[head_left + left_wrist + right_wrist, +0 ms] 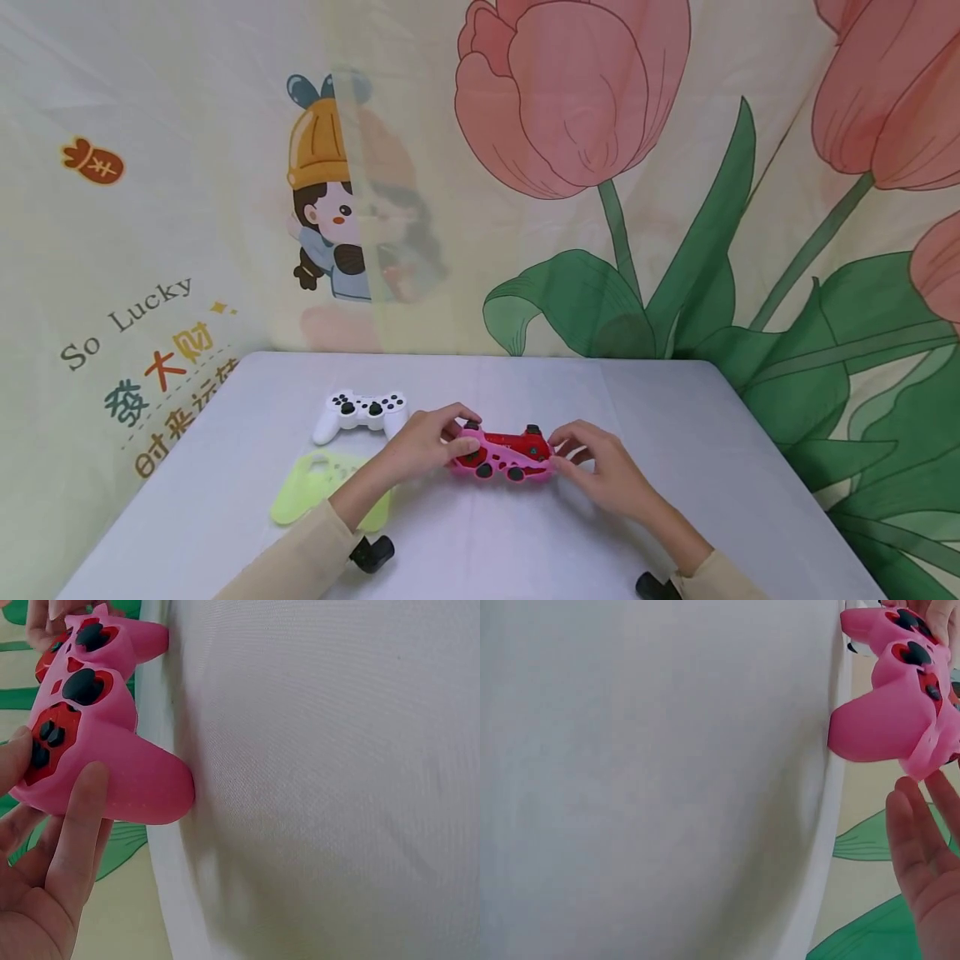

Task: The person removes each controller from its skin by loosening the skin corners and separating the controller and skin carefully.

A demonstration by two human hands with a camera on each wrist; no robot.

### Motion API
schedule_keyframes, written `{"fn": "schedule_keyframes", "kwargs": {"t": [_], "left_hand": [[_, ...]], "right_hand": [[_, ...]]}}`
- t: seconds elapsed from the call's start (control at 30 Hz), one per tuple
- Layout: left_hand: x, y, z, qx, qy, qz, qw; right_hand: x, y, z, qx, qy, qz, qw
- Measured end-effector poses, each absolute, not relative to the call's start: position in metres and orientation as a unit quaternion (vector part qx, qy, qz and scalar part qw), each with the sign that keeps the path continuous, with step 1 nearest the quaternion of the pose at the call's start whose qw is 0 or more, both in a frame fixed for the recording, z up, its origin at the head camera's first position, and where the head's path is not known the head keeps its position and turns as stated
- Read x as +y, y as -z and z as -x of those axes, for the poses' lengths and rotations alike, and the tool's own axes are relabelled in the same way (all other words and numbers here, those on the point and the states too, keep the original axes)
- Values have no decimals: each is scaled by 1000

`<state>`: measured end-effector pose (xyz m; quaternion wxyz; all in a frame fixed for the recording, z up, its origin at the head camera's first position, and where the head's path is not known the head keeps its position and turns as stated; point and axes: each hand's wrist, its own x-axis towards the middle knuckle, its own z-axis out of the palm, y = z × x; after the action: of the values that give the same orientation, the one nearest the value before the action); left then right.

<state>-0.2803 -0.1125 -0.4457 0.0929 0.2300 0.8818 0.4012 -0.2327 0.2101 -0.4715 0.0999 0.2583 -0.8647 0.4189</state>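
Observation:
A red game controller (517, 442) with black sticks and buttons sits partly inside a pink silicone cover (150, 776). Much of its red shell shows through at the far side in the head view. My left hand (423, 442) grips the controller's left end, thumb on top by the direction buttons and a finger along the pink handle. At the opposite end, my right hand (603, 467) pinches the cover's edge between thumb and fingers. In the right wrist view, the right fingers (915, 832) reach the cover's corner; the thumb is out of sight there.
A white game controller (367, 408) lies on the white tabletop (675, 417), left of the hands. Nearer, a yellow-green silicone cover (300, 492) lies flat, partly hidden behind the left forearm. A printed cloth (420, 167) hangs behind the table.

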Motion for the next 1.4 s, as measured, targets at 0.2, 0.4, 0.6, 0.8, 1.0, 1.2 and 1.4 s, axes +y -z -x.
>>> {"fn": "schedule_keyframes", "kwargs": {"t": [0.2, 0.4, 0.6, 0.8, 1.0, 1.2, 1.4], "left_hand": [[-112, 448, 280, 879, -404, -237, 90], [-110, 448, 280, 881, -401, -237, 87], [-110, 448, 278, 883, -400, -232, 87], [-110, 448, 277, 884, -398, -230, 85], [-110, 447, 275, 885, -397, -230, 79], [-112, 448, 274, 885, -398, -231, 75], [-115, 448, 271, 881, -399, -245, 71]], "right_hand": [[199, 466, 229, -875, -419, -231, 77], [188, 462, 227, -882, -419, -210, 42], [176, 460, 229, -889, -412, -199, 29], [166, 461, 231, -895, -407, -183, 29], [161, 463, 231, -897, -409, -166, 31], [159, 464, 231, -894, -415, -165, 33], [159, 462, 230, -891, -417, -175, 33]]}}
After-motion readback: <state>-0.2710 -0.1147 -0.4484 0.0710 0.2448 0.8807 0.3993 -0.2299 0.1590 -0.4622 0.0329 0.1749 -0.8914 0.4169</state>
